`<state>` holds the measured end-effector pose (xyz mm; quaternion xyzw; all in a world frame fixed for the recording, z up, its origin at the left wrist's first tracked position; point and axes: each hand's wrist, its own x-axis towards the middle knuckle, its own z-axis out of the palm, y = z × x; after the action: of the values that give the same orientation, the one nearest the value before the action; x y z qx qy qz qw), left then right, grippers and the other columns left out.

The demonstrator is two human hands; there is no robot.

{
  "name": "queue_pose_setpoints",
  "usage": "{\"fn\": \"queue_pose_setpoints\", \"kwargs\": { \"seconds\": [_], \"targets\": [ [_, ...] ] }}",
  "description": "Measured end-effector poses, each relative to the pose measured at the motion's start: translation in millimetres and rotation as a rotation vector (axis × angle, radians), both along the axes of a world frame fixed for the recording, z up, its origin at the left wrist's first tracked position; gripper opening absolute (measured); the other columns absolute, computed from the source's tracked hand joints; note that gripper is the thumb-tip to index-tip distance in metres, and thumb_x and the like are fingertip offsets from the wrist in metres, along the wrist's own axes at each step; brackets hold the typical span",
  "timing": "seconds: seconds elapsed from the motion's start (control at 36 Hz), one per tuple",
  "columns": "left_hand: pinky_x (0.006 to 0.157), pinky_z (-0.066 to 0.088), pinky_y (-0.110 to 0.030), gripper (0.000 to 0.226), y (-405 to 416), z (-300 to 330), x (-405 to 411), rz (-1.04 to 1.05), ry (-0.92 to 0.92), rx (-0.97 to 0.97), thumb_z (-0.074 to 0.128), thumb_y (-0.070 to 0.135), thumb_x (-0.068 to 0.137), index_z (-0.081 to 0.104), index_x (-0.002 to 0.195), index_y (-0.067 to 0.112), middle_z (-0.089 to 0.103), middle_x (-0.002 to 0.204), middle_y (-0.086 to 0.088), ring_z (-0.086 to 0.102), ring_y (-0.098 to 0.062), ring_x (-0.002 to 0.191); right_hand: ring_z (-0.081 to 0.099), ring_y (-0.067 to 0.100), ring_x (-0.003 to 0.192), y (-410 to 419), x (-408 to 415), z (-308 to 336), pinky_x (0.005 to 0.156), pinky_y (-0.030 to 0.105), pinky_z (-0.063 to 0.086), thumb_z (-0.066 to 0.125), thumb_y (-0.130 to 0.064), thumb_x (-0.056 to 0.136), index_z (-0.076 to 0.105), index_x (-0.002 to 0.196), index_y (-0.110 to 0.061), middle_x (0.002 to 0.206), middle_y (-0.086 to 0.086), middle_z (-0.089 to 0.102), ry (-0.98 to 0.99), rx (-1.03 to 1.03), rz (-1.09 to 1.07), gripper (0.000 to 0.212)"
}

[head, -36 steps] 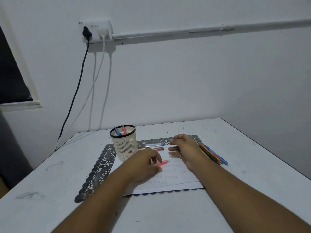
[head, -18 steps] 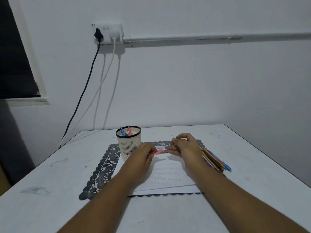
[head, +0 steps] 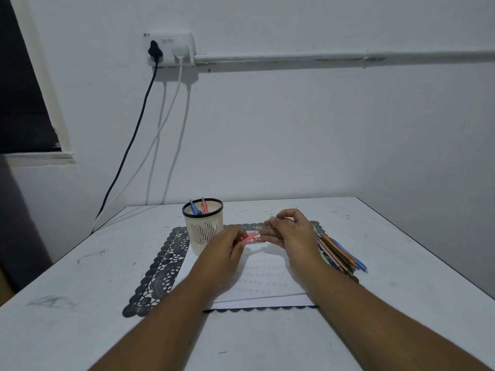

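My left hand grips a red pen over the far end of a white sheet of paper. My right hand is right beside it, fingers curled, thumb and forefinger pinched on a small thin piece that is too small to make out. The pen's free end points at the right hand's fingers. A small red-labelled item lies on the mat between the two hands, partly hidden.
A cream mesh pen cup with a blue and a red pen stands left of my hands. Several coloured pens lie right of my right wrist. The paper lies on a black lace mat on a white table. Cables hang from a wall socket.
My left hand carried the red pen from over the paper up to my right hand. The camera view tilted and shifted a little.
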<state>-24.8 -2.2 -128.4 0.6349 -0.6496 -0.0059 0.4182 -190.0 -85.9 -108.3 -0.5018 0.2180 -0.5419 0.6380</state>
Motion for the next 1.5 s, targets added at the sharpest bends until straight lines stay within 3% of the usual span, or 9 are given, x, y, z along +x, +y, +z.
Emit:
{"fn": "queue_pose_setpoints", "kwargs": {
  "seconds": [0.19,0.39,0.5,0.61,1.03,1.19,1.31,1.42,1.5],
  "targets": [
    [0.073,0.047,-0.032,0.016,0,0,0,0.000,-0.005,0.005,0.054,0.016,0.102,0.060,0.096,0.029,0.060,0.091,0.011,0.056,-0.007,0.085,0.075,0.037,0.081,1,-1,3,0.077,0.042,0.064,0.063,0.001,0.099,0.056,0.105,-0.004,0.090,0.021,0.073,-0.027,-0.001,-0.015,0.011],
    [0.074,0.049,-0.035,0.015,1,0,1,-0.003,-0.006,-0.004,0.054,0.014,0.101,0.060,0.096,0.027,0.061,0.091,0.011,0.057,-0.007,0.084,0.074,0.036,0.080,4,4,0,0.078,0.040,0.065,0.066,0.004,0.097,0.057,0.103,-0.002,0.095,0.031,0.072,0.018,-0.023,-0.024,0.012],
    [0.073,0.050,-0.037,0.017,3,1,-1,-0.005,0.010,-0.010,0.053,0.015,0.101,0.059,0.094,0.029,0.061,0.089,0.011,0.057,-0.008,0.084,0.074,0.035,0.080,4,4,0,0.080,0.043,0.064,0.068,0.002,0.096,0.058,0.106,0.001,0.089,0.025,0.075,0.060,-0.024,-0.046,0.014],
    [0.073,0.050,-0.037,0.017,2,1,-1,-0.003,0.015,-0.006,0.054,0.014,0.101,0.060,0.094,0.029,0.061,0.090,0.012,0.058,-0.008,0.084,0.075,0.033,0.078,6,5,2,0.073,0.036,0.065,0.068,-0.002,0.097,0.057,0.107,0.002,0.088,0.022,0.077,0.091,-0.013,-0.047,0.015],
    [0.070,0.045,-0.028,0.018,2,0,-1,-0.017,0.008,-0.024,0.055,0.011,0.100,0.059,0.093,0.028,0.059,0.088,0.012,0.056,-0.009,0.082,0.075,0.041,0.088,11,3,5,0.079,0.047,0.062,0.069,-0.006,0.098,0.058,0.109,0.002,0.089,0.016,0.079,0.154,-0.027,-0.079,0.017],
    [0.070,0.046,-0.028,0.017,-1,-2,1,-0.018,0.003,-0.018,0.056,0.014,0.101,0.060,0.095,0.029,0.060,0.089,0.013,0.057,-0.008,0.083,0.075,0.037,0.082,10,2,6,0.074,0.044,0.062,0.069,-0.006,0.097,0.059,0.108,0.001,0.090,0.017,0.079,0.160,-0.020,-0.064,0.017],
    [0.068,0.044,-0.023,0.017,1,-2,0,-0.020,0.001,-0.022,0.056,0.014,0.101,0.060,0.095,0.030,0.059,0.089,0.014,0.057,-0.008,0.083,0.075,0.040,0.086,12,2,4,0.078,0.051,0.060,0.070,-0.005,0.095,0.059,0.105,0.000,0.091,0.015,0.079,0.202,-0.042,-0.059,0.016],
    [0.070,0.047,-0.030,0.017,1,-1,-1,-0.017,0.011,-0.028,0.056,0.015,0.101,0.060,0.094,0.031,0.060,0.088,0.013,0.057,-0.009,0.082,0.074,0.029,0.080,13,4,0,0.072,0.046,0.056,0.073,-0.004,0.093,0.059,0.099,0.001,0.089,0.018,0.076,0.249,-0.086,-0.046,0.016],
    [0.071,0.049,-0.034,0.016,1,0,-1,-0.015,0.023,-0.031,0.056,0.016,0.101,0.061,0.095,0.030,0.061,0.088,0.011,0.058,-0.009,0.082,0.074,0.034,0.086,14,5,-2,0.064,0.040,0.054,0.074,-0.010,0.093,0.061,0.098,-0.001,0.087,0.022,0.072,0.307,-0.130,-0.065,0.017]
  ]
}}
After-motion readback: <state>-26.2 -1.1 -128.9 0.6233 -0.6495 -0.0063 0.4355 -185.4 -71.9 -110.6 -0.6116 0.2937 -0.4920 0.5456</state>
